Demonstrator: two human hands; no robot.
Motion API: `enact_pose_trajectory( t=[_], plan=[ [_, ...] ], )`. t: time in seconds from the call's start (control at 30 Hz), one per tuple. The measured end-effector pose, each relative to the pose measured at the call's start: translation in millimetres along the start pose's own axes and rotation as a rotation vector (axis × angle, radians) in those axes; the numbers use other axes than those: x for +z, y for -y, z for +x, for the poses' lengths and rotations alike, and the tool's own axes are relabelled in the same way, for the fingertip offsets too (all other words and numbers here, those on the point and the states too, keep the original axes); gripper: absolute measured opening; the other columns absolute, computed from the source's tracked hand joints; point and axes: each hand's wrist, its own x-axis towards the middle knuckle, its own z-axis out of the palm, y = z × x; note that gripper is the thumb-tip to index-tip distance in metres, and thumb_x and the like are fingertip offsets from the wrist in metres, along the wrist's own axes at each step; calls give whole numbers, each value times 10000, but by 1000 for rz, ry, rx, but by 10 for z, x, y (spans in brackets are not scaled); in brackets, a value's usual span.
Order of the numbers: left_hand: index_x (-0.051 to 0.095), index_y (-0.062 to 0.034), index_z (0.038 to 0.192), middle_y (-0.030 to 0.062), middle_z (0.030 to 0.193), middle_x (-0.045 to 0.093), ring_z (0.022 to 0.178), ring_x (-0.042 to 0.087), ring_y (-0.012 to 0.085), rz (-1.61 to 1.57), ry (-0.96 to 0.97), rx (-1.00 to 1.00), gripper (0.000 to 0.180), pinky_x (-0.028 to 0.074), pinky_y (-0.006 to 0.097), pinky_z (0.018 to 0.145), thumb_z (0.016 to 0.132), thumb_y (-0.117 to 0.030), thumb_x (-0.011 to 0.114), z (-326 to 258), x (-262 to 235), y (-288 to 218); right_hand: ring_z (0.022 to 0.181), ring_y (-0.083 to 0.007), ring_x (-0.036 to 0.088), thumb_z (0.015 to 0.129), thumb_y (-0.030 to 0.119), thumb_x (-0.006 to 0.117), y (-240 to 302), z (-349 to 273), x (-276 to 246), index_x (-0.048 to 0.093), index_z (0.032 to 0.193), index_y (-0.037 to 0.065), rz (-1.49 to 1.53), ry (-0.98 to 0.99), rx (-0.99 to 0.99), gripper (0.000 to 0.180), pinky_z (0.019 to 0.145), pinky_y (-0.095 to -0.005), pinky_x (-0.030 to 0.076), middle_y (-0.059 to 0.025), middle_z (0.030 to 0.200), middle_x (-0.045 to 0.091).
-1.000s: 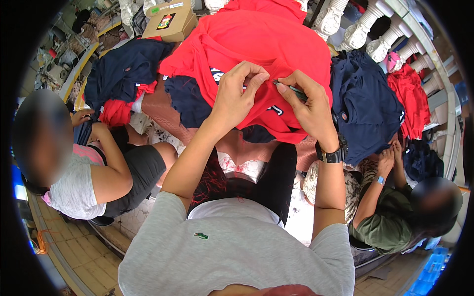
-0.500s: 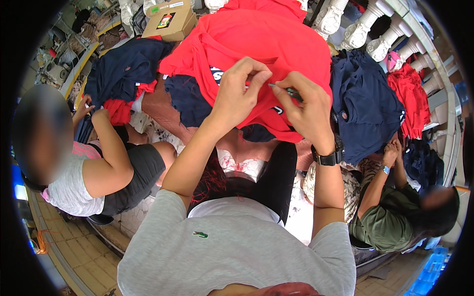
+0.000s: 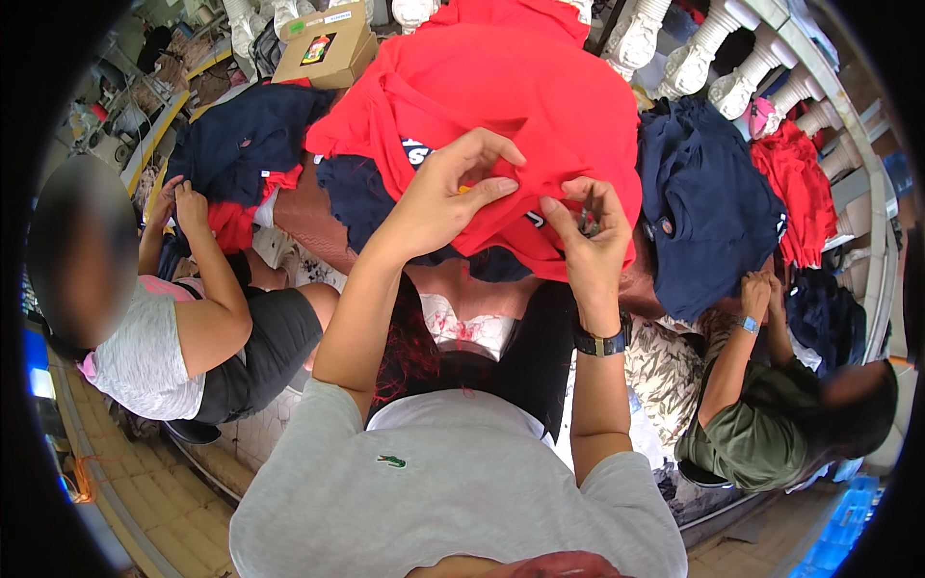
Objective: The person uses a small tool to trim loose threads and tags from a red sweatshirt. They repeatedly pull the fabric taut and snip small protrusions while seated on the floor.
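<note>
A large red garment (image 3: 501,82) with white-and-navy lettering lies heaped in front of me. Over its near part, my left hand (image 3: 448,197) is held with thumb and fingers apart and nothing visible between them. To its right, my right hand (image 3: 595,236) has its fingers curled around small metal thread snips (image 3: 587,223), mostly hidden in the palm. The fingertips of that hand are close to the red cloth; whether they touch it I cannot tell. A navy garment (image 3: 361,197) pokes out from under the red one.
Navy garments (image 3: 713,207) lie on the right, a red one (image 3: 795,193) beyond. More navy cloth (image 3: 246,135) and a cardboard box (image 3: 323,48) are at left. One person (image 3: 217,318) sits at left, another (image 3: 752,414) at right, both handling cloth. White balusters (image 3: 699,58) stand behind.
My hands have moved down and slightly apart. The left fingers have opened from a near pinch. The snips' tip, visible before between the right thumb and finger, has drawn back into the palm.
</note>
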Motion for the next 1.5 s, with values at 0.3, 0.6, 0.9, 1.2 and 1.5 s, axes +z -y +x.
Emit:
enact_pose_trajectory(
  t=[0.3,0.6,0.9,1.2,1.5],
  plan=[
    [661,7,1210,0,1020,668,909,601,39,-113,-206,43,245,490,200,807,966,1,664,14,-11,-227,865,-47,566,926,8,727,332,118,46,679,1143,-14,99,-31,-16,223,781,-201,472,-13,1015,656],
    [665,-15,1087,-7,803,622,738,584,51,-90,-270,-159,155,470,203,687,1059,-131,567,-84,-117,-23,841,-40,531,944,63,733,239,115,-16,703,1134,-10,19,-53,20,205,789,-195,455,30,918,607],
    [574,-19,1240,53,1169,607,987,611,143,333,-363,107,365,503,293,831,913,-60,731,-259,-13,0,852,-58,575,943,99,748,64,151,-74,704,1142,-6,72,-86,95,229,792,-214,481,12,947,639],
    [603,-25,1195,102,984,621,931,629,235,363,-70,134,324,511,356,898,900,-74,729,-244,84,73,686,7,448,927,94,760,256,126,-267,708,1070,3,-218,7,107,177,605,-160,338,80,784,562],
    [565,22,1042,208,1111,573,1030,595,357,864,-829,126,347,476,434,886,842,-165,778,-61,-524,256,760,-62,515,922,148,767,476,607,65,711,979,-21,-293,117,-209,187,655,-232,438,12,801,620]
  ],
)
